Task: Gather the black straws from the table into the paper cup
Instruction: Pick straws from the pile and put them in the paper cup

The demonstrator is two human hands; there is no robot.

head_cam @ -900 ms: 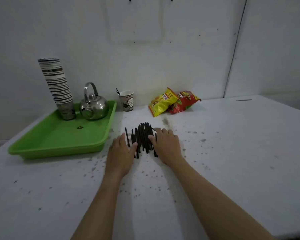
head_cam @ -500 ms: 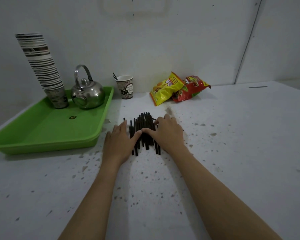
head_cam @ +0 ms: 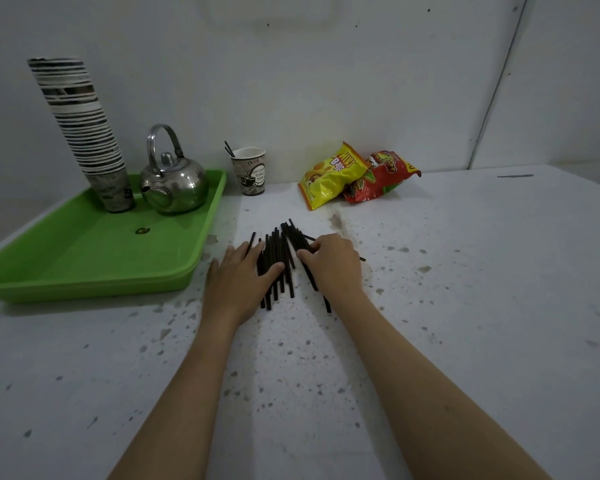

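Two hands: both lie on the pile of black straws (head_cam: 278, 261), the landmark below.
Cup stack (head_cam: 80, 129): far left of the pile, standing in the green tray (head_cam: 84, 261).
Kettle (head_cam: 174, 181): in the tray, just right of the stack.
Left hand (head_cam: 238, 278): flat on the pile's left edge, fingers straight, thumb laid across the straws; it grasps nothing.
Paper cup (head_cam: 250, 171): behind the pile by the wall, upright, one straw in it.
Right hand (head_cam: 333, 261): on the pile's right side, fingers curled over several straws.
Snack bags (head_cam: 357, 174): behind and right of the pile.
Table (head_cam: 465, 306): bears the pile.
Change: half a second ago the thumbs nearly met; now they sit apart, and the right-hand straws have fanned away.
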